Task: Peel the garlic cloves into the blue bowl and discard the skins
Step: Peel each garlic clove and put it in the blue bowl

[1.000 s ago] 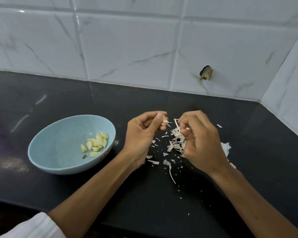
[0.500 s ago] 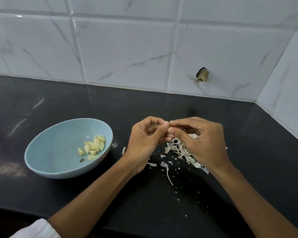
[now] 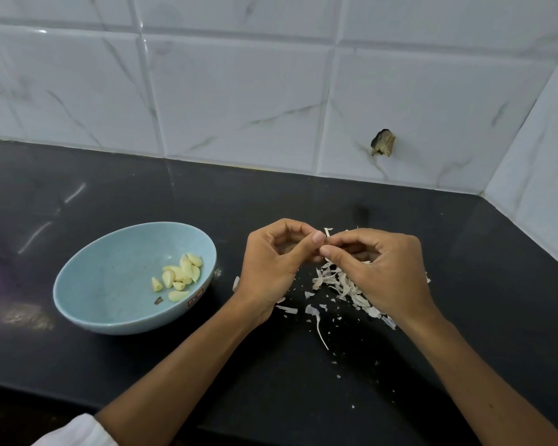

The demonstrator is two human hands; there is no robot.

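Black countertop (image 3: 464, 259) runs below a white tiled wall (image 3: 239, 91). At centre frame the left hand (image 3: 271, 268) and right hand (image 3: 384, 272) meet, thumb and forefinger of each clamped on a small piece of garlic (image 3: 326, 239), mostly hidden between them. Loose skins (image 3: 335, 284) lie scattered on the countertop under the right hand. At left centre, apart from the hands, the blue bowl (image 3: 116, 317) holds peeled cloves (image 3: 179, 276) on its right side.

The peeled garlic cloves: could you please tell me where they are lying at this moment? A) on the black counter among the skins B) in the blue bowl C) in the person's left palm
B: the peeled cloves lie clustered inside the blue bowl, apart from the skins scattered on the counter.
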